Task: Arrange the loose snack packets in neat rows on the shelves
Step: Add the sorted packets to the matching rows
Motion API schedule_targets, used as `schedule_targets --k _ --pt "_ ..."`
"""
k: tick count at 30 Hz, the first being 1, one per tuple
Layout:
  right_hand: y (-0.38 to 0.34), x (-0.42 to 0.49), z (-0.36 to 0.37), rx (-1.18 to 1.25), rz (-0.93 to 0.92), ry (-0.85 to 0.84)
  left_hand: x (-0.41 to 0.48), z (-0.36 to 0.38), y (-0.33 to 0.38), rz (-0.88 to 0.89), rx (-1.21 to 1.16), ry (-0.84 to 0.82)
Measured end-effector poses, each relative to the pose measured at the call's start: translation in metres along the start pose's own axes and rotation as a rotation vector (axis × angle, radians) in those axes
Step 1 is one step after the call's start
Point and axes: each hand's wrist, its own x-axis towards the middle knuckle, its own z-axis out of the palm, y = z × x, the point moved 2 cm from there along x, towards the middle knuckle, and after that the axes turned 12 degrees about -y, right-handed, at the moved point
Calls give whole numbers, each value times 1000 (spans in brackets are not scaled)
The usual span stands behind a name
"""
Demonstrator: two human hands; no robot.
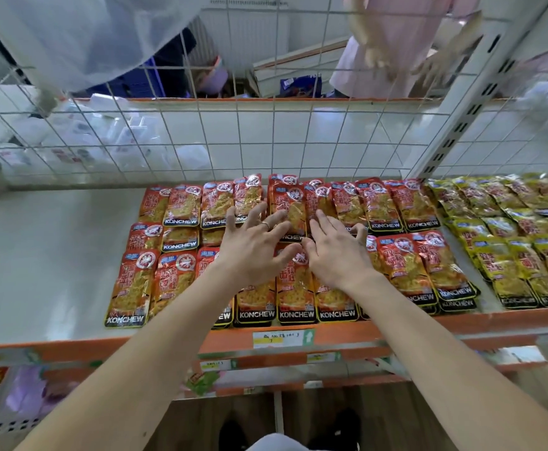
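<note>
**Both hands flat over red packets, straight behind the price tag**

Your left hand is open, fingers straight and fanned, nothing gripped. It sits straight behind the price tag, slightly to its left. There is 1 ring on a finger. Your right hand is open too, fingers spread, just beside the left, behind the tag and slightly to its right. Thumbs are nearly touching. Fingertips of both hands lie on the red packets; I cannot tell whether the palms press down.

The red packets lie flat on the shelf in roughly 3 overlapping rows, spreading both ways behind the tag. The back row runs along the wire mesh. The yellow packets lie in rows on the same shelf, well to the right of the tag. Bare shelf shows well to its left. The tag is stuck on the orange front edge.
</note>
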Motion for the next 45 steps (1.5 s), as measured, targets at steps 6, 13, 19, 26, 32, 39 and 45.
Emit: schedule_targets --k 6,13,19,26,32,39,45 --pt "6 1 2 58 -33 47 -6 -1 5 -28 -3 22" --pt "-4 -14 0 198 -124 221 -24 -1 -1 -55 -63 80" --pt "-48 -21 1 233 -259 211 -80 14 -66 -271 -265 225" --pt "-107 -2 4 83 -298 58 -100 32 -123 -357 -212 99" --pt "-120 10 2 8 -239 7 -88 37 -123 -301 -213 -4" --pt "-120 -2 8 24 -207 27 -94 42 -131 -263 -233 23" --pt "-119 -16 16 50 -214 34 -94 35 -131 -248 -258 26"
